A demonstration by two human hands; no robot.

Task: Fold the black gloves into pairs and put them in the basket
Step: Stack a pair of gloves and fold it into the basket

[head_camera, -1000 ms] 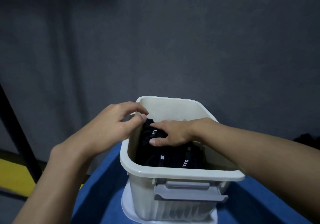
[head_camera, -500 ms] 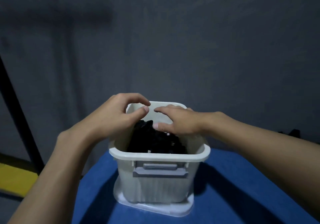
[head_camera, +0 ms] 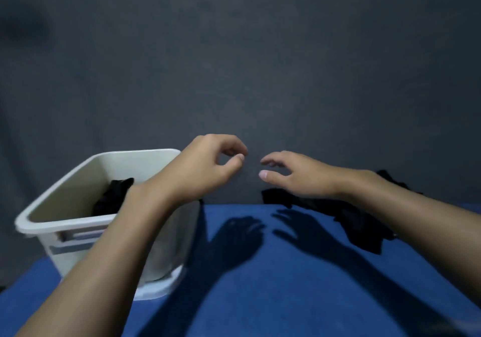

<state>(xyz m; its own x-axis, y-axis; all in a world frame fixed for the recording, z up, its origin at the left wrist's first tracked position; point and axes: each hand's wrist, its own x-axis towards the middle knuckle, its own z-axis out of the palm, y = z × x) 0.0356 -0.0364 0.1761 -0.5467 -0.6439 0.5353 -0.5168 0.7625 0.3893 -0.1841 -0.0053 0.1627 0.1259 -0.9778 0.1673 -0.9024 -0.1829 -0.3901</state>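
A cream plastic basket (head_camera: 62,222) stands on the left of the blue table, with folded black gloves (head_camera: 112,196) inside it. A loose pile of black gloves (head_camera: 361,224) lies at the table's far right edge, partly hidden by my right forearm. My left hand (head_camera: 208,167) hovers above the table just right of the basket, fingers curled, holding nothing. My right hand (head_camera: 294,175) hangs open over the left end of the loose pile, not touching it.
The blue table top (head_camera: 260,284) stretches across the foreground, with shadows of both hands on it. A dark grey wall (head_camera: 234,63) rises directly behind the table's far edge.
Both hands have left the basket and moved right, toward the loose gloves. The view has swung right, so the basket now sits at the left.
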